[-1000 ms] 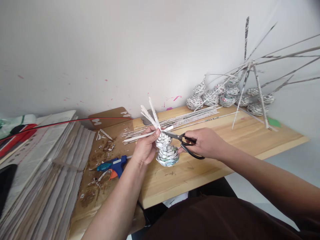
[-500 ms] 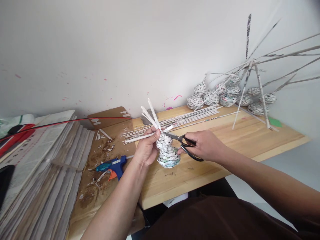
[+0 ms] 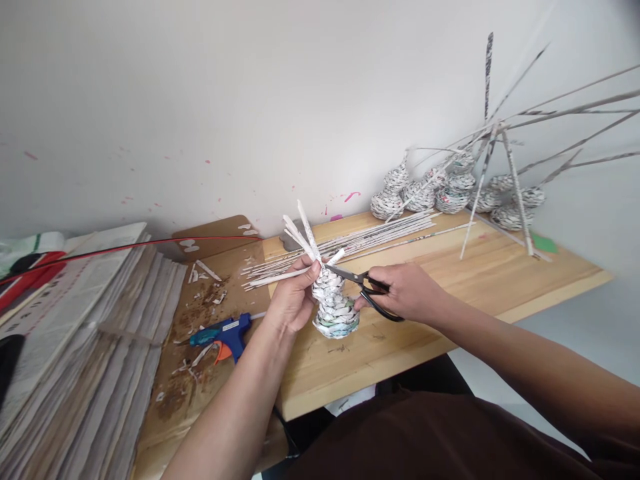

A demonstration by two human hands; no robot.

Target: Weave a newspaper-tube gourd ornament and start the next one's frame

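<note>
My left hand (image 3: 295,293) is closed round the upper part of a woven paper gourd (image 3: 336,317), made of rolled newspaper strips. Several pale paper tube ends (image 3: 303,233) stick up and out from its top, above my thumb. With my right hand (image 3: 407,290) I grip black-handled scissors (image 3: 383,303). Their blades reach the gourd's neck, close to a short paper stub by my left thumb. Whether the blades touch the paper, I cannot tell. Fingers of my right hand come near the gourd's right side.
Long paper tubes (image 3: 375,237) lie across the wooden table (image 3: 440,280). Several finished woven gourds (image 3: 387,203) stand along the wall, with an unfinished paper-tube frame (image 3: 495,127) at right. A blue glue gun (image 3: 233,333) lies at left, beside a tall newspaper stack (image 3: 115,333).
The view has shifted slightly, so the background sits a little further left. Both hands keep the same grip, and the scissors stay at the gourd's neck.
</note>
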